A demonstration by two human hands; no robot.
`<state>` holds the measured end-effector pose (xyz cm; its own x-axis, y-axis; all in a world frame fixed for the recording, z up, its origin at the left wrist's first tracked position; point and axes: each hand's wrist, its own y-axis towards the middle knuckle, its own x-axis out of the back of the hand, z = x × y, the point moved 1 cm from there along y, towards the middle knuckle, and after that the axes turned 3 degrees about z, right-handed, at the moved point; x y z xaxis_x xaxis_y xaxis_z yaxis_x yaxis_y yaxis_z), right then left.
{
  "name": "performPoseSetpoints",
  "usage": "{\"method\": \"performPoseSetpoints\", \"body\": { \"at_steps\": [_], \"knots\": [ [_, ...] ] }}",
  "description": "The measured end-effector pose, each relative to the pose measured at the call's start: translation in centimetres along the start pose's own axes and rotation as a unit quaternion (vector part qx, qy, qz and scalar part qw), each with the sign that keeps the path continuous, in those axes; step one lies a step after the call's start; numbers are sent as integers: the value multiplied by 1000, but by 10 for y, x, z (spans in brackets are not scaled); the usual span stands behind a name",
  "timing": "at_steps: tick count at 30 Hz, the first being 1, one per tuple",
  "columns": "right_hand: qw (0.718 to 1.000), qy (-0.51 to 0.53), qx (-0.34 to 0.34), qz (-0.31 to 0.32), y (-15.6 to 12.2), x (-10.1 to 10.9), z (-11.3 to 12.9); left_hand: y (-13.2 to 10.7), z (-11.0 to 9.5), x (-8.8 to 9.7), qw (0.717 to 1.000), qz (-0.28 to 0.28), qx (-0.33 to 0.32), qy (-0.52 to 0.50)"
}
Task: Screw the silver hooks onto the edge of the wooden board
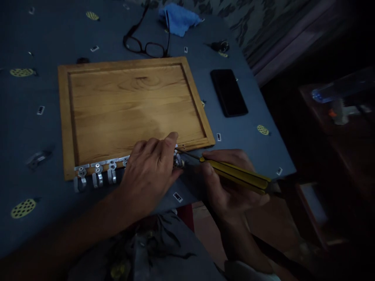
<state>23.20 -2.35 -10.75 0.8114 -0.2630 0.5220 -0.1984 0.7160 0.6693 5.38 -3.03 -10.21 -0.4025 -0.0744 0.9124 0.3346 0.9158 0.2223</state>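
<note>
A shallow wooden tray-like panel (131, 109) with a raised frame lies on the table. Along its near edge runs a metal hook rail (97, 168) with several silver hooks. My left hand (149, 171) is closed over the right part of the rail, its fingers pressing there and hiding several hooks. In my right hand (225, 183) is a yellow-handled screwdriver (240, 173), gripped along the handle. Its thin shaft points left, and its tip reaches the rail's right end beside my left thumb. The exact contact of the tip is too dark to make out.
Eyeglasses (146, 47) and a blue cloth (180, 19) lie beyond the panel. To its right are a black phone (229, 93) and a small dark object with a ring (221, 46). A loose metal piece (38, 158) lies at left. The table's right edge slants past the phone.
</note>
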Motion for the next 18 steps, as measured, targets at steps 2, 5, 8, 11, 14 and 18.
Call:
{"method": "performPoseSetpoints", "body": {
  "at_steps": [2,5,8,11,14,18],
  "knots": [
    [1000,-5,10,-6,-1,0,-1,0,0,1,1000,6,-3,0],
    [1000,-2,19,-3,-1,0,0,0,2,1,1000,17,11,-4],
    [1000,0,11,-12,-1,-1,2,0,3,1,999,24,23,-12],
    [1000,-6,9,-11,-3,1,3,0,5,1,1000,17,10,-11],
    [1000,-17,14,-9,-3,2,4,0,5,0,1000,14,6,-10],
    [999,-25,27,-8,-2,2,4,0,6,-1,1000,17,11,-12]
  ]
}}
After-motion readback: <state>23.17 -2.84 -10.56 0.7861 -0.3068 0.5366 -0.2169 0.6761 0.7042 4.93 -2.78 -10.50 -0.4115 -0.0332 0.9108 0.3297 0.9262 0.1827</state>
